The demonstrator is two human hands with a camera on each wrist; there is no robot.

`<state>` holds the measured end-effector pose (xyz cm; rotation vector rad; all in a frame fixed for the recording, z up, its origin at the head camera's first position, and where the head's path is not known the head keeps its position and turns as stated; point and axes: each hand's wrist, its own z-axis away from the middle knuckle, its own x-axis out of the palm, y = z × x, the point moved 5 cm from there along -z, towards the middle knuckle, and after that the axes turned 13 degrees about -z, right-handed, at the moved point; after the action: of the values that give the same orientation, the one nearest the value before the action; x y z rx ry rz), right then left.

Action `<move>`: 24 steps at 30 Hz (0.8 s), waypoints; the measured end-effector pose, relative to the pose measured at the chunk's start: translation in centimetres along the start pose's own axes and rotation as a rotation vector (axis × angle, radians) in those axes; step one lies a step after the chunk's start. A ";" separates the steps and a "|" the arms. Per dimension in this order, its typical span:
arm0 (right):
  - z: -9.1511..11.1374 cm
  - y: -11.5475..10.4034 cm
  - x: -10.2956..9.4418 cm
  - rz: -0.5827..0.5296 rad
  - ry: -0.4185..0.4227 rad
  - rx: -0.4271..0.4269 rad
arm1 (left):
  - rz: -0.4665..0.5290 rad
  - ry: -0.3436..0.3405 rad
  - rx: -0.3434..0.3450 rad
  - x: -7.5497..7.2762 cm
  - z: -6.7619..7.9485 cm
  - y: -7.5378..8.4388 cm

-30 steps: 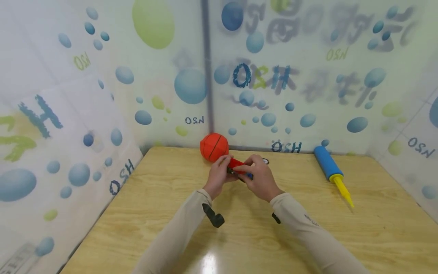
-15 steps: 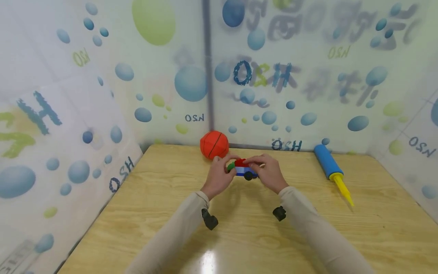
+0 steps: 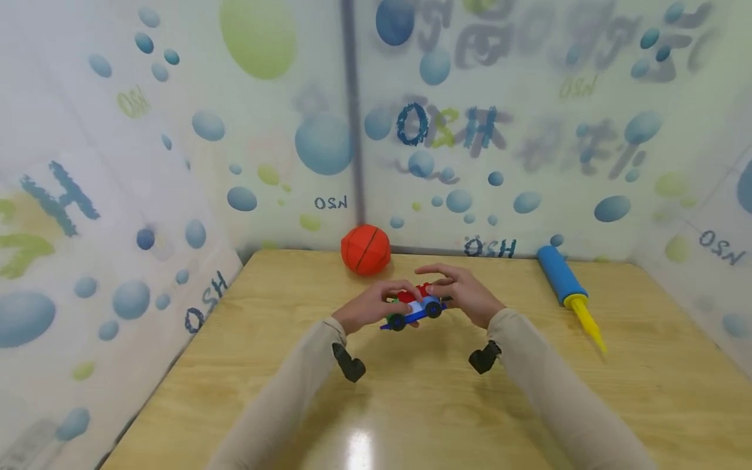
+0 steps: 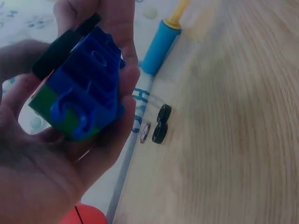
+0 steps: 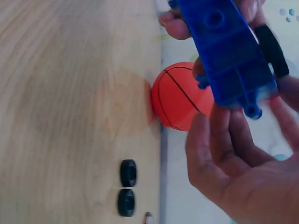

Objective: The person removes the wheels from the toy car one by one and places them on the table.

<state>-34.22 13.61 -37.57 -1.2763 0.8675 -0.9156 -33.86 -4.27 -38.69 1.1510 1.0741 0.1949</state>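
A small toy car (image 3: 416,309) of blue, green and red building blocks hangs in the air between both hands, its black wheels facing me. My left hand (image 3: 371,305) grips its green end, thumb on the near side. At the other end my right hand (image 3: 469,295) holds it with the thumb by the red block, index finger raised over it. In the left wrist view the car's blue underside (image 4: 88,84) shows, with a hook-shaped coupling. The right wrist view shows this underside (image 5: 229,56) with a knob at its end and right fingers (image 5: 222,140) close beneath.
An orange-red ball (image 3: 365,250) with black lines sits at the table's (image 3: 529,418) back edge. A blue and yellow hand pump (image 3: 563,281) lies at the right. Two loose black wheels (image 4: 161,123) and a small ring-like disc (image 4: 145,133) lie near the back edge. Patterned walls enclose the back and sides.
The toy car has turned so its wheeled side and blue base face me, and tilts up to the right. My left hand has rolled over it; my right index finger has lifted off.
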 end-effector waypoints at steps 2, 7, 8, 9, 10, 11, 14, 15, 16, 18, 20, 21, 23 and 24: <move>-0.3 -0.2 0.5 0.024 -0.005 0.000 | 0.032 -0.032 0.031 0.0 0.3 0.2; -0.3 -0.4 1.1 0.117 0.047 -0.059 | 0.201 -0.032 0.010 -0.1 0.6 -0.2; -0.2 -0.4 1.1 0.150 0.072 -0.091 | 0.235 -0.025 0.003 0.0 0.6 -0.3; 0.0 -0.5 1.0 0.183 0.100 -0.127 | 0.262 -0.012 -0.002 0.0 0.5 -0.3; 0.3 -0.5 1.0 0.218 0.128 -0.166 | 0.290 0.001 -0.001 0.1 0.4 -0.3; 0.5 -0.6 0.9 0.255 0.154 -0.207 | 0.314 0.013 0.004 0.1 0.3 -0.4; 1.4 -1.0 0.8 0.370 0.254 -0.331 | 0.378 0.038 0.028 0.3 -0.1 -0.2; 1.7 -1.2 0.9 0.385 0.277 -0.361 | 0.392 0.048 0.035 0.3 -0.2 -0.1; 1.8 -1.2 0.9 0.388 0.284 -0.381 | 0.397 0.058 0.043 0.4 -0.3 -0.1; 2.1 -1.2 1.1 0.377 0.271 -0.402 | 0.400 0.082 0.053 0.4 -0.3 0.0; 2.1 -0.9 1.3 0.338 0.228 -0.403 | 0.357 0.131 0.048 0.4 -0.2 0.0; 2.0 -0.8 1.4 0.312 0.199 -0.390 | 0.329 0.155 0.045 0.3 -0.2 0.0; 2.0 -0.5 1.6 0.277 0.153 -0.376 | 0.259 0.202 0.043 0.3 -0.1 0.0; 1.9 -0.5 1.6 0.257 0.137 -0.372 | 0.221 0.223 0.041 0.3 -0.1 0.1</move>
<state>-31.84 12.82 -36.98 -1.3853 1.3231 -0.6599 -33.81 -4.00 -38.80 1.3069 1.1484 0.4862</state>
